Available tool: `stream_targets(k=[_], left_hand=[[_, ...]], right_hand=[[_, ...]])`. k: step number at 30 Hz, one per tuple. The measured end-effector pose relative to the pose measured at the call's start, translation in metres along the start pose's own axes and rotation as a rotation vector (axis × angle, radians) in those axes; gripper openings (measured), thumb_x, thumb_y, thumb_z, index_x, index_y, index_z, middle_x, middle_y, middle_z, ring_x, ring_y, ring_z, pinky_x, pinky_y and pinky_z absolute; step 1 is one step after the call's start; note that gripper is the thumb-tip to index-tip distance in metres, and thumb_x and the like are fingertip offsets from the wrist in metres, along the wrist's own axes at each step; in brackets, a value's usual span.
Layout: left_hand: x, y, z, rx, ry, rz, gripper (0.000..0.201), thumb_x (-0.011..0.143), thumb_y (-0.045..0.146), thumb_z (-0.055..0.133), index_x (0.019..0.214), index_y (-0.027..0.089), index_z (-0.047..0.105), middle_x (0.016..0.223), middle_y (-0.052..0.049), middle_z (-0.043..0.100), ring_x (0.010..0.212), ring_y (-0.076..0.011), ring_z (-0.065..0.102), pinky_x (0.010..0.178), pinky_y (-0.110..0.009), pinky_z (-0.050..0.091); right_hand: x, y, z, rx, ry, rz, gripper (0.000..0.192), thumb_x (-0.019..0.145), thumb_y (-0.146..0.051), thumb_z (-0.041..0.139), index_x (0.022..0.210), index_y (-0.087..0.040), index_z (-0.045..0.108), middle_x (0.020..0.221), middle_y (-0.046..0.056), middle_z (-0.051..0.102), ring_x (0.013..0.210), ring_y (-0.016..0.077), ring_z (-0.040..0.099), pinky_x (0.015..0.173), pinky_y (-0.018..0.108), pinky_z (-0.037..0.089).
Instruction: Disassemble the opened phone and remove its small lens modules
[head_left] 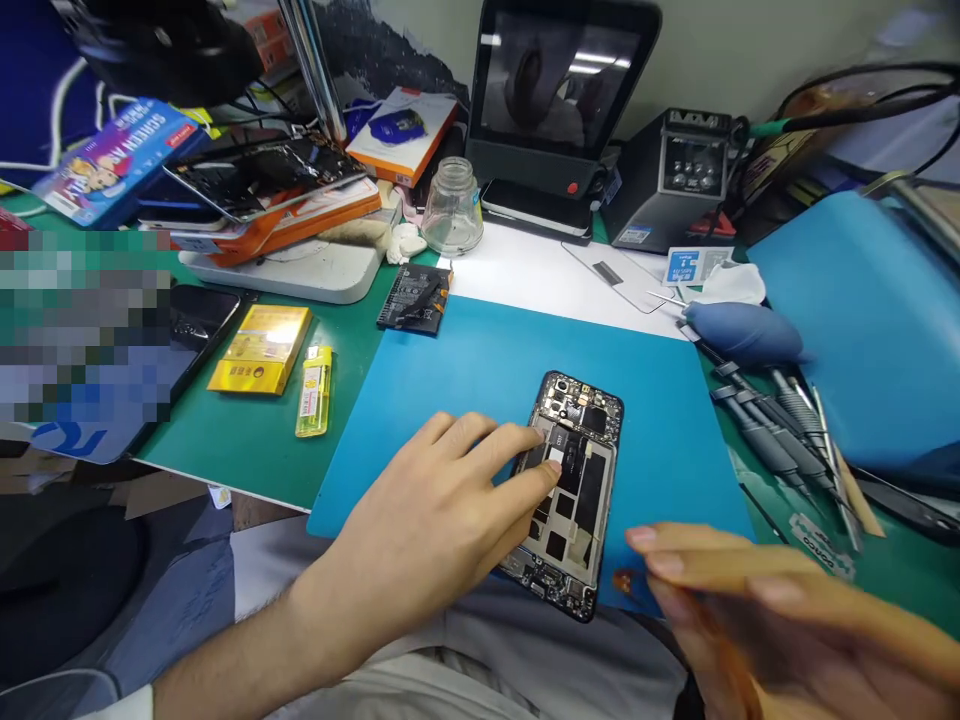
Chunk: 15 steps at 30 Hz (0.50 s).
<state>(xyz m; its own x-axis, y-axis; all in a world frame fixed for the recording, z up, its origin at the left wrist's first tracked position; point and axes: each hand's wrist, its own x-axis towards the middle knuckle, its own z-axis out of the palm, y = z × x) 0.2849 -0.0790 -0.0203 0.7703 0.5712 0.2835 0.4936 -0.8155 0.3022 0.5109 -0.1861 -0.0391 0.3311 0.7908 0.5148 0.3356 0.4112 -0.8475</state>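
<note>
The right hand (757,620) is nearest the camera, blurred, its fingers loosely open and holding nothing I can make out. The opened phone (574,490) lies on the blue mat (465,370), long axis running away from the person; left hand (442,510) fingers rest spread on its left edge.

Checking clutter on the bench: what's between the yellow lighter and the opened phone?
In the head view, only bare blue mat lies between the yellow lighter and the opened phone, apart from the left hand, whose fingers rest on the phone.
</note>
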Motion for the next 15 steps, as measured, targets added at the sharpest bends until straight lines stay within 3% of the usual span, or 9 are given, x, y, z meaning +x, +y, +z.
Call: stream_targets(k=[2, 4, 8, 9, 11, 13, 15], left_hand=[[-0.002, 0.0, 0.002, -0.019, 0.051, 0.002, 0.028, 0.117, 0.021, 0.056, 0.143, 0.024, 0.068, 0.149, -0.004, 0.072, 0.111, -0.0244, 0.067, 0.088, -0.043, 0.052], [-0.005, 0.0, 0.002, -0.064, 0.166, -0.009, 0.029, 0.117, 0.018, 0.058, 0.143, 0.024, 0.068, 0.149, -0.005, 0.073, 0.11, -0.0219, 0.071, 0.089, -0.04, 0.054], [-0.005, 0.009, -0.009, -0.206, 0.368, -0.069, 0.019, 0.116, 0.023, 0.061, 0.133, 0.026, 0.071, 0.123, -0.002, 0.08, 0.104, -0.0155, 0.074, 0.09, -0.029, 0.056], [-0.002, 0.014, -0.013, -0.256, 0.364, -0.075, 0.019, 0.115, 0.03, 0.066, 0.134, 0.026, 0.069, 0.12, -0.001, 0.08, 0.104, -0.0146, 0.075, 0.09, -0.026, 0.056], [0.005, 0.024, -0.016, -0.376, 0.313, -0.062, 0.042, 0.106, 0.044, 0.079, 0.14, 0.026, 0.062, 0.122, 0.0, 0.08, 0.107, -0.0147, 0.076, 0.092, -0.024, 0.057], [0.014, 0.032, -0.013, -0.476, 0.258, -0.029, 0.059, 0.097, 0.044, 0.09, 0.142, 0.026, 0.056, 0.121, 0.001, 0.079, 0.106, -0.0158, 0.077, 0.089, -0.024, 0.058], [0.022, 0.035, -0.008, -0.499, 0.252, -0.002, 0.05, 0.099, 0.035, 0.089, 0.136, 0.026, 0.057, 0.113, 0.001, 0.078, 0.098, -0.0165, 0.076, 0.083, -0.025, 0.058]], right_hand=[[0.011, 0.0, 0.003, 0.04, 0.05, 0.19, 0.036, 0.087, -0.005, 0.087, 0.114, -0.025, 0.075, 0.096, 0.001, 0.078, 0.086, 0.0209, 0.081, 0.078, 0.028, 0.073], [0.023, -0.002, 0.004, 0.1, 0.023, 0.32, 0.028, 0.088, -0.017, 0.091, 0.11, -0.024, 0.075, 0.093, 0.001, 0.077, 0.074, 0.0197, 0.08, 0.06, 0.022, 0.068], [0.039, -0.011, 0.004, 0.164, -0.075, 0.507, 0.03, 0.093, -0.037, 0.092, 0.11, -0.022, 0.072, 0.089, 0.003, 0.074, 0.058, 0.0188, 0.072, 0.044, 0.024, 0.059], [0.04, -0.014, 0.004, 0.181, -0.097, 0.551, 0.032, 0.093, -0.04, 0.091, 0.111, -0.022, 0.071, 0.089, 0.004, 0.073, 0.058, 0.0187, 0.071, 0.043, 0.024, 0.057], [0.041, -0.019, 0.007, 0.219, -0.135, 0.603, 0.036, 0.093, -0.046, 0.092, 0.111, -0.023, 0.07, 0.089, 0.004, 0.072, 0.06, 0.0183, 0.07, 0.044, 0.024, 0.056], [0.04, -0.021, 0.011, 0.261, -0.16, 0.621, 0.038, 0.092, -0.049, 0.092, 0.11, -0.024, 0.069, 0.089, 0.004, 0.071, 0.064, 0.0177, 0.069, 0.051, 0.025, 0.058], [0.039, -0.02, 0.015, 0.297, -0.172, 0.621, 0.038, 0.092, -0.051, 0.091, 0.109, -0.024, 0.069, 0.091, 0.005, 0.072, 0.069, 0.018, 0.069, 0.057, 0.026, 0.06]])
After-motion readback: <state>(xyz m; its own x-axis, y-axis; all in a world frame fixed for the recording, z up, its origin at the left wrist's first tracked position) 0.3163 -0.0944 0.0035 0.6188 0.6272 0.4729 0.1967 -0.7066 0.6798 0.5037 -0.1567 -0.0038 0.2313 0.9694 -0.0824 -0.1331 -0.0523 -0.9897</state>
